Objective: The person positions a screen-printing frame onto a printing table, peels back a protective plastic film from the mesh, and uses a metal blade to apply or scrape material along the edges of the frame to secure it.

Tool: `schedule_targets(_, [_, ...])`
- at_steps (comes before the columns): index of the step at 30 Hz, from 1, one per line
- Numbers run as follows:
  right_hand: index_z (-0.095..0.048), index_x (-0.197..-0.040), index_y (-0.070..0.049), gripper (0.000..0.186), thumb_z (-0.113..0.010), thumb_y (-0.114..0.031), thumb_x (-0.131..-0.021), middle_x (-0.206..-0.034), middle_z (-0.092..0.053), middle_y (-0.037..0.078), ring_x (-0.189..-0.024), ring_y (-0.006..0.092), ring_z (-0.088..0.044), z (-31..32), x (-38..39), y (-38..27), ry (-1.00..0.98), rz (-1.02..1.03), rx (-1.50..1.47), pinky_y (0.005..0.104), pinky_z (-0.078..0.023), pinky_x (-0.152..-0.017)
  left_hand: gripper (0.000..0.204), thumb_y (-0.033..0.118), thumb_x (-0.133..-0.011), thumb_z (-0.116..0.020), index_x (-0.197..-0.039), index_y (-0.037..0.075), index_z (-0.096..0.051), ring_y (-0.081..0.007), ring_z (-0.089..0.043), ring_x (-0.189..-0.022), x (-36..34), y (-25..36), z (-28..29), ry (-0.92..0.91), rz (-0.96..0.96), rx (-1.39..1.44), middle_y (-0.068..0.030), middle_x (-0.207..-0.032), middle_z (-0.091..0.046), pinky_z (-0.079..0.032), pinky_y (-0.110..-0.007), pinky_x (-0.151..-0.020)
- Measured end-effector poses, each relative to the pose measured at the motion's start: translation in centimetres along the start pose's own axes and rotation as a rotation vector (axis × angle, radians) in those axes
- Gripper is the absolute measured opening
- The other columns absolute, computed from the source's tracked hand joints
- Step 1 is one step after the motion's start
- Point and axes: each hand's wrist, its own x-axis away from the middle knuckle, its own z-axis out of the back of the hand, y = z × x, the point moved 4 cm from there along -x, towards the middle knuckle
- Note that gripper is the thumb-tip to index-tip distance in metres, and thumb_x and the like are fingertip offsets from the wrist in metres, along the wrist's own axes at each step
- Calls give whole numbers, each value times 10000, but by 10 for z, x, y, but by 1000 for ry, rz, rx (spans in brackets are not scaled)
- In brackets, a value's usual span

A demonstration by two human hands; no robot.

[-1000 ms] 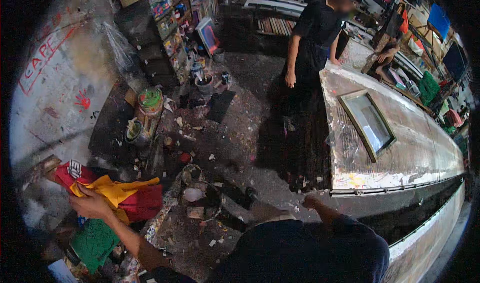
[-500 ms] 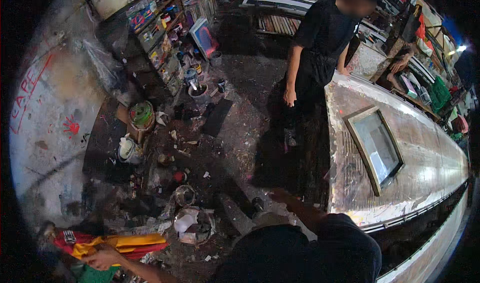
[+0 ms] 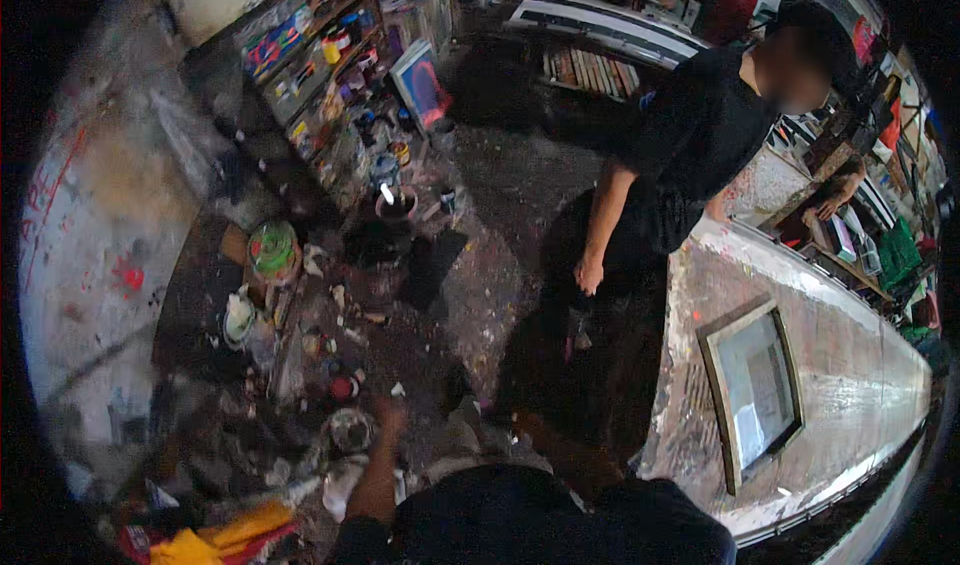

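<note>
Left hand (image 3: 389, 420): moved off the rumpled red-and-yellow cloth (image 3: 220, 537), now well apart; fingers too blurred to tell.
Right hand (image 3: 530, 429): raised before the torso (too dim to tell its grip).

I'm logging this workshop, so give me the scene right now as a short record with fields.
Left hand: blurred; nothing visibly held; apart from the cloth
Right hand: dim; grip unclear
Red-and-yellow cloth: lower left, partly cut off by the picture's edge
Long table: right side, wood-framed panel on top
Co-worker: standing beside the table's far corner
</note>
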Motion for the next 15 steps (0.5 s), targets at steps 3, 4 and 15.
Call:
schedule_targets(3, [-727, -1180, -117, 277, -610, -328, -1046, -1148, -727, 76, -980, 260, -715, 20, 0, -37, 14, -169, 147, 445, -595, -848, 401, 317, -1037, -628, -1228, -34, -594, -362, -661, -1017, -36, 79, -122, -514, -259, -148, -206, -1141, -668, -536, -470, -892])
schedule_targets(4, [-725, -1184, -116, 278, -610, -328, -1046, -1151, -726, 77, -983, 260, -715, 34, -7, -56, 23, -195, 127, 445, -594, -849, 397, 320, -1034, -630, -1215, -33, -597, -360, -659, -1006, -52, 102, -146, -641, -310, -197, -204, -1129, -668, -535, -472, -885])
schedule_targets(15, [-709, -1225, -105, 299, -609, -324, -1047, -1185, -721, 94, -1016, 267, -711, 225, -159, -244, 234, -275, -31, 442, -588, -869, 365, 342, -1005, -656, -1072, -16, -629, -334, -637, -885, -284, 237, -132, -969, -291, -450, -187, -997, -658, -520, -490, -810])
